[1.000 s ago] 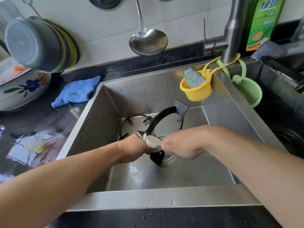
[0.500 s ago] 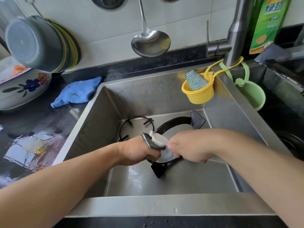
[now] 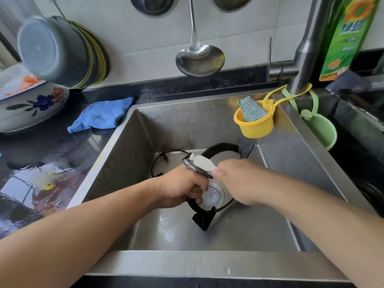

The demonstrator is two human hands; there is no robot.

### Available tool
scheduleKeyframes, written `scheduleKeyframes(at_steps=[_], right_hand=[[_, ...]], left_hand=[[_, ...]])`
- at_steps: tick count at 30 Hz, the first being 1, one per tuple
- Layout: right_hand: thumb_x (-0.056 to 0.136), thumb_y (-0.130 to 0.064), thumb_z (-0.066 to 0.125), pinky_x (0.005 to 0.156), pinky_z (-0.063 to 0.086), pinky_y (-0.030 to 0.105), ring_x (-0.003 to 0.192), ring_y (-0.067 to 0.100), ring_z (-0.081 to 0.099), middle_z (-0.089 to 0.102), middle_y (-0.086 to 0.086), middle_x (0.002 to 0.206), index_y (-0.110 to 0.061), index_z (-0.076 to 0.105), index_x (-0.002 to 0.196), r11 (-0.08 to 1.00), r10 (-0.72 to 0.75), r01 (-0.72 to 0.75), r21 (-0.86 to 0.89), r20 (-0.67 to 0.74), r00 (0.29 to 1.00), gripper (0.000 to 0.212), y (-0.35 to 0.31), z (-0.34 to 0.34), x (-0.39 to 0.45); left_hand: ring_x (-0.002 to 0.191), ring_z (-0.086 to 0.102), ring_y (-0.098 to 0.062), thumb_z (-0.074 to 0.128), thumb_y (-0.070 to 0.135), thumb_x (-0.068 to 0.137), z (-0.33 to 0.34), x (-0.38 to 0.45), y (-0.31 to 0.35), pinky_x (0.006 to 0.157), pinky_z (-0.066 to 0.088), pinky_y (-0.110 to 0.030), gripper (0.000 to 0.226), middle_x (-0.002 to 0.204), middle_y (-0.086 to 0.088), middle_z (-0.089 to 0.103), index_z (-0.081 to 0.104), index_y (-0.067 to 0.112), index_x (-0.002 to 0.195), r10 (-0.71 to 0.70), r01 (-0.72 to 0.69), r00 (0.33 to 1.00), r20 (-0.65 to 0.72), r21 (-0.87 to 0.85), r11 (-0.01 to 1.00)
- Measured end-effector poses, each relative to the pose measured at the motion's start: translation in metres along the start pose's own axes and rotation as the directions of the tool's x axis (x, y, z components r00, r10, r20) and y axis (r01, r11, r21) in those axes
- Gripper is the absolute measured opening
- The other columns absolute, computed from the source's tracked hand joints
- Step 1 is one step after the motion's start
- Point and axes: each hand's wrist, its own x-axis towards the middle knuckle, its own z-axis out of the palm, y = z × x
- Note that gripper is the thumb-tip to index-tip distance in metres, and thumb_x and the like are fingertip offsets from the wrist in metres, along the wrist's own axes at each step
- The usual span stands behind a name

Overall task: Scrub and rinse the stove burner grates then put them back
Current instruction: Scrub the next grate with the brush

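A black ring-shaped burner grate (image 3: 223, 146) is held tilted over the drain in the steel sink (image 3: 207, 265). My left hand (image 3: 181, 189) grips its near rim, one soapy prong sticking up above the fingers. My right hand (image 3: 239, 181) holds a white brush (image 3: 202, 162), whose head lies against that prong. A second, thinner black grate (image 3: 164, 156) lies flat on the sink floor behind my left hand, partly hidden by it.
A yellow cup with a scouring pad (image 3: 252, 118) and a green cup (image 3: 320, 128) hang from the tap (image 3: 305, 48) at the back right. A blue cloth (image 3: 101, 115) and a flowered bowl (image 3: 31, 104) sit on the wet black counter to the left. A ladle (image 3: 199, 57) hangs above.
The grate has tipped from nearly upright to a flatter tilt, its far prong swinging right. My right hand has shifted the brush along the near prong, while my left hand keeps its grip.
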Motion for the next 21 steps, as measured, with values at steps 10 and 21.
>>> scheduleKeyframes(at_steps=[10, 21], right_hand=[[0.107, -0.011, 0.030, 0.077, 0.040, 0.034, 0.119, 0.034, 0.054, 0.052, 0.015, 0.130, -0.010, 0.050, 0.131, 0.986, 0.165, -0.166, -0.028, -0.035, 0.986, 0.031, 0.021, -0.007, 0.027], [0.108, -0.023, 0.031, 0.080, 0.042, 0.032, 0.109, 0.031, 0.055, 0.058, 0.012, 0.123, -0.016, 0.058, 0.120, 0.971, 0.137, -0.124, 0.203, -0.053, 0.989, 0.030, 0.009, 0.005, 0.024]], left_hand=[[0.043, 0.010, -0.015, 0.040, -0.016, 0.076, 0.005, 0.002, 0.007, 0.049, 0.031, -0.024, 0.049, 0.049, 0.002, 0.014, 0.023, 0.023, 0.051, -0.061, 0.035, 0.984, -0.165, -0.156, 0.987], [0.054, 0.005, -0.019, 0.038, -0.016, 0.077, 0.008, 0.001, 0.008, 0.051, 0.030, -0.025, 0.051, 0.047, 0.001, 0.016, 0.028, 0.022, 0.045, -0.072, 0.056, 0.986, -0.152, -0.108, 0.993]])
